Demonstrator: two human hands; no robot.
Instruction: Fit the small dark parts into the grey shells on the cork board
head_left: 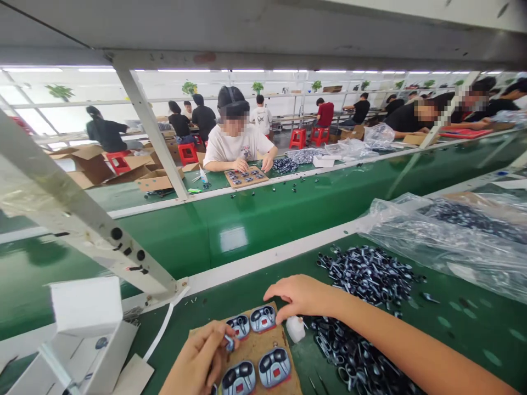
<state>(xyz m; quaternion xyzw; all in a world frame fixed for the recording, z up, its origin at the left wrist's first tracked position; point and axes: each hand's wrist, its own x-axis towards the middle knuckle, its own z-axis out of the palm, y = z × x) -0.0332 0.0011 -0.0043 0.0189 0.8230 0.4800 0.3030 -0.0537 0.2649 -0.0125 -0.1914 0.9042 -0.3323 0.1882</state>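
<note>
My left hand (pixel 202 356) is closed, with a small blue-grey earbud shell (pixel 229 343) pinched at its fingertips. It hovers over the left side of a brown cardboard sheet (pixel 256 348). Several grey earbud case pieces lie on that sheet, among them one at the top right (pixel 262 319) and one lower down (pixel 274 367), each with a red square on its front. My right hand (pixel 300 298) reaches past the sheet's top right corner, thumb and fingers apart with nothing between them. A small whitish container (pixel 295 329) stands just below its palm.
Piles of blue-grey earbud shells (pixel 373 277) and black shell parts (pixel 349 351) lie right of the sheet. Clear plastic bags (pixel 448 247) spread behind them. An open white box (pixel 88 340) stands left, near a slanted metal post (pixel 135 252). A co-worker (pixel 239 140) sits across the green belt (pixel 263 225).
</note>
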